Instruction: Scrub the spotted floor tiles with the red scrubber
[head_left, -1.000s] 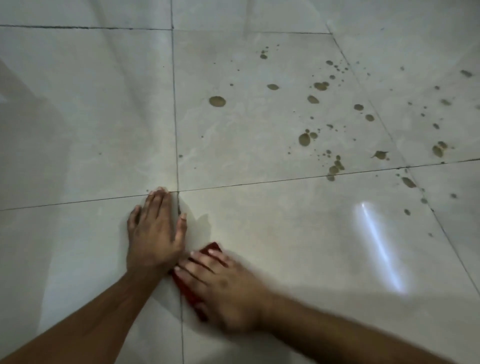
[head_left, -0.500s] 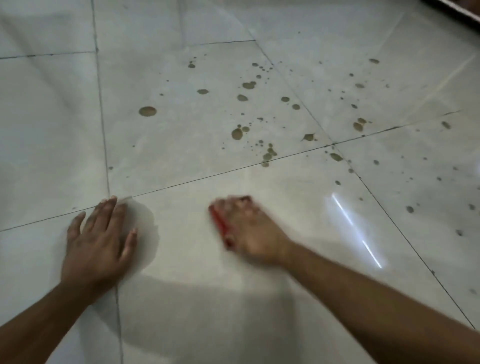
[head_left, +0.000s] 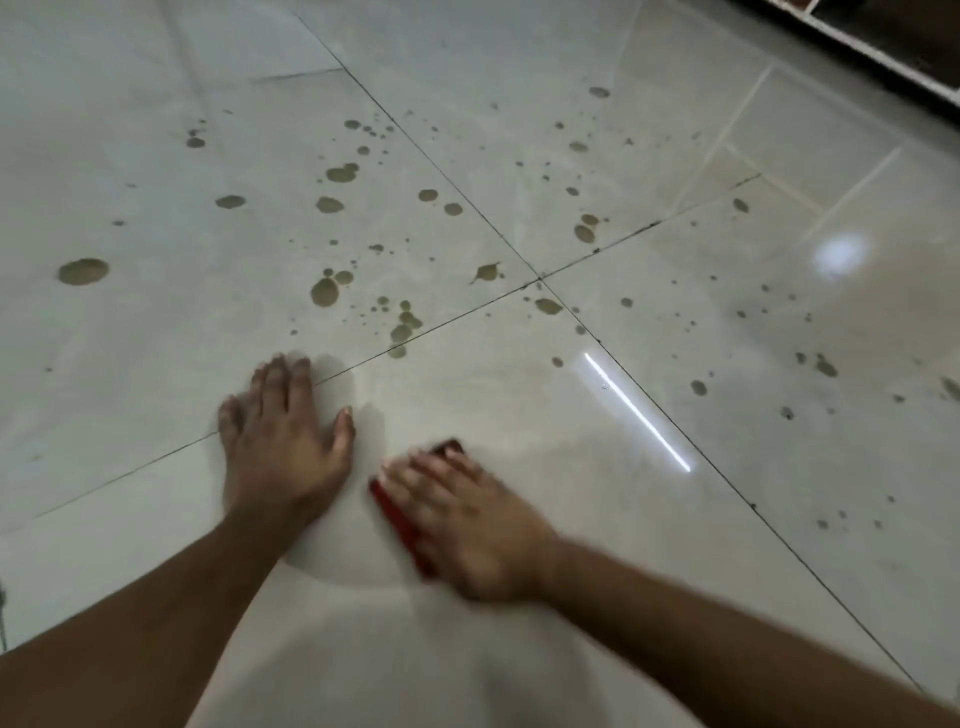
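Observation:
The red scrubber (head_left: 397, 514) lies flat on a pale floor tile (head_left: 519, 415), mostly hidden under my right hand (head_left: 467, 525), which presses down on it with fingers laid over its top; only its left edge and far corner show. My left hand (head_left: 283, 441) rests flat on the floor just left of the scrubber, fingers spread, holding nothing. Several olive-brown spots (head_left: 324, 291) dot the tiles beyond both hands, thickest around the crossing of the grout lines (head_left: 537, 280). The right hand is blurred.
A dark threshold with a white edge (head_left: 883, 57) runs across the top right corner. Smaller specks (head_left: 826, 366) scatter over the right-hand tile. A bright light streak (head_left: 639, 413) reflects on the glossy floor right of my right hand.
My right hand has pulled the scrubber back toward me and to the left, beside my left hand. The view has shifted, so the spotted tiles sit closer to the middle.

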